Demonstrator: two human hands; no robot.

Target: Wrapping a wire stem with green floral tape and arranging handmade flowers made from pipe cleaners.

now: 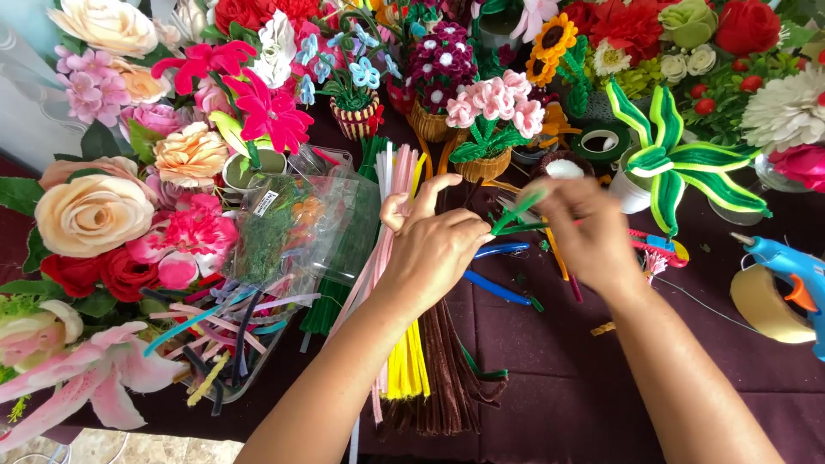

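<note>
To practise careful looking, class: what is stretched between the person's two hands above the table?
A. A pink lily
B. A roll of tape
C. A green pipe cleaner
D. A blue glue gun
C: the left hand and the right hand each pinch an end of a green pipe cleaner; the blue glue gun lies apart at the right edge.
</note>
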